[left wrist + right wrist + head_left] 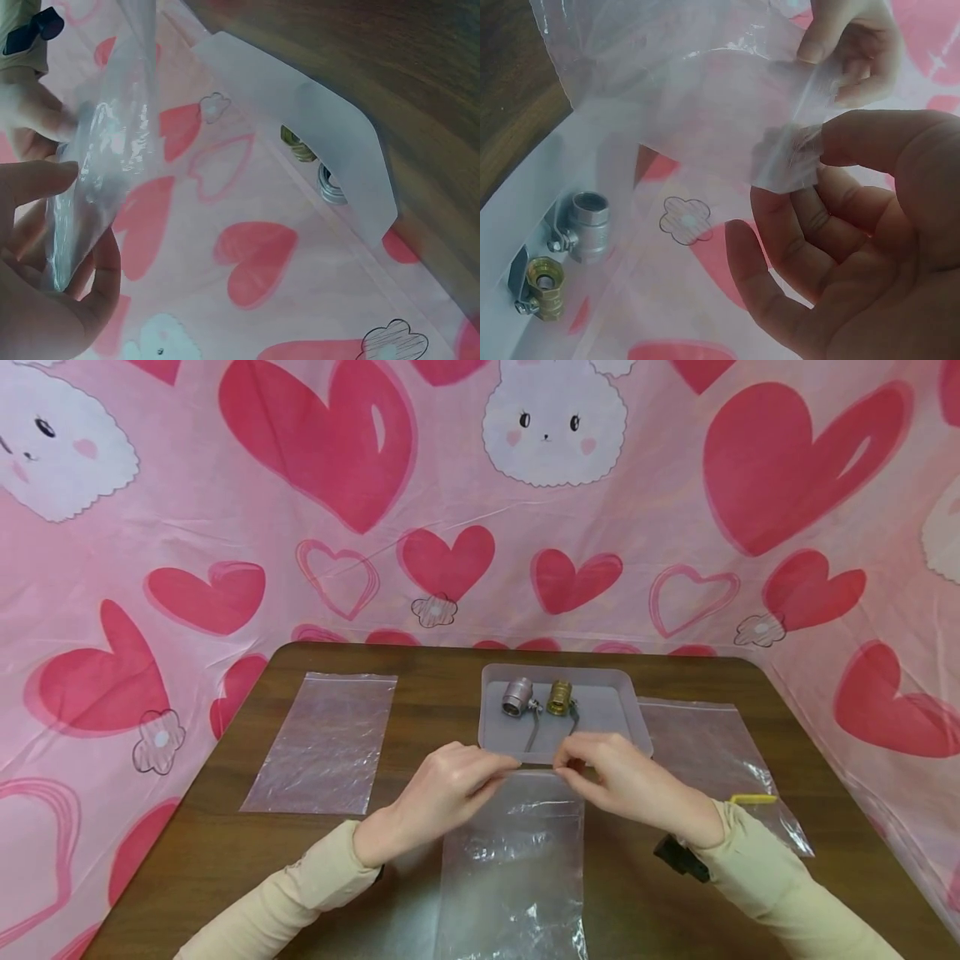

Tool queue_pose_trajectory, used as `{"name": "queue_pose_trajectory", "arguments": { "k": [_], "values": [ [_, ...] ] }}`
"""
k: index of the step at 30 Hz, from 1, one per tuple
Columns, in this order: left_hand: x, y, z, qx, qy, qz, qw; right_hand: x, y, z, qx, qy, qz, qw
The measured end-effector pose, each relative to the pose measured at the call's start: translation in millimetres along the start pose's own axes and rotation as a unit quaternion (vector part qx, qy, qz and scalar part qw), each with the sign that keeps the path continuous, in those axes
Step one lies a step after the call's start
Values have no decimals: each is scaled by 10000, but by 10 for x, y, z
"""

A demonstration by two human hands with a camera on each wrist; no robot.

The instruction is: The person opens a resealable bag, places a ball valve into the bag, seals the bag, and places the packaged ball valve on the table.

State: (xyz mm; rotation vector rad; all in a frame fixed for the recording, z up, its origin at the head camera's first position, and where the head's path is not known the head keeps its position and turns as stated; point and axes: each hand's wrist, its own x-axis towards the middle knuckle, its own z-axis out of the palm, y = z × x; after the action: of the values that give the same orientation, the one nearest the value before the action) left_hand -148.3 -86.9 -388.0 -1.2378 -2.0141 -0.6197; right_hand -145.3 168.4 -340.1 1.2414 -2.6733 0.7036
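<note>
Hands first: the L hand (pixel 442 785) pinches the left part of the top edge of one clear bag betw. thumb and fingers, and the R hand (pixel 626 781) pinches its right corner in the same way; betw. the two there is a small gap.

On the bench (pixel 210 868), from the left: a flat bag (pixel 322 747) lies well apart from the others. Then the held bag (pixel 513 852) is in the middle, its mouth toward the tray (pixel 607 714) and its body toward the person; I can't tell if the lower end touches the bench. Behind it is the tray, w/ the silver valve (pixel 517 697) on the left and the brass valve (pixel 559 699) on the right, neither one held. To the right of the tray lies another bag (pixel 697 739); a yellow piece (pixel 752 798) shows near the R sleeve (pixel 780 877), but I can't tell what it is.

As I judge, the step in hand is to open the held bag's mouth. Whether its films are already apart, the pics don't show clearly. The next move prob. calls for parting them w/ thumbs & fingertips; thin film may stick or slip.
</note>
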Motion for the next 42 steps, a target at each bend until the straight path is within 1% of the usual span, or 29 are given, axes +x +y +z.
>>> {"name": "queue_pose_trajectory", "arguments": {
  "k": [3, 8, 11, 14, 17, 20, 25, 28, 30, 32, 36, 42],
  "values": [
    [7, 1, -7, 111, -102, 158, 9998, 0, 17, 23, 49, -37, -21, 10000],
    [23, -3, -41, 402, -269, 538, 9974, 8, 26, 51, 194, -192, 127, 9995],
    [38, -6, -62, 648, -370, 829, 9938, 12, 22, 59, 222, -208, 144, 9994],
    [54, -4, -71, 787, -493, 1078, 9898, 13, 22, 70, 236, -151, 80, 9996],
    [72, 0, -64, 857, -569, 1199, 9874, 18, 16, 81, 285, -107, 46, 9995],
    [80, -1, -44, 794, -554, 1171, 9884, 27, 5, 90, 327, -81, 33, 9994],
    [90, -16, -3, 507, -469, 920, 9934, 35, -11, 96, 421, -70, 20, 9991],
    [98, -23, 8, 378, -402, 833, 9950, 37, -19, 98, 466, -35, -33, 9989],
    [102, -24, 14, 347, -368, 886, 9948, 38, -21, 99, 473, 7, -73, 9989],
    [107, -20, 20, 378, -352, 1013, 9935, 39, -24, 101, 475, 68, -93, 9988],
    [119, -8, 28, 431, -390, 1169, 9914, 41, -24, 112, 443, 193, -131, 9987],
    [110, -7, 41, 292, -462, 858, 9948, 39, -27, 136, 356, 264, -199, 9988]
  ]
}}
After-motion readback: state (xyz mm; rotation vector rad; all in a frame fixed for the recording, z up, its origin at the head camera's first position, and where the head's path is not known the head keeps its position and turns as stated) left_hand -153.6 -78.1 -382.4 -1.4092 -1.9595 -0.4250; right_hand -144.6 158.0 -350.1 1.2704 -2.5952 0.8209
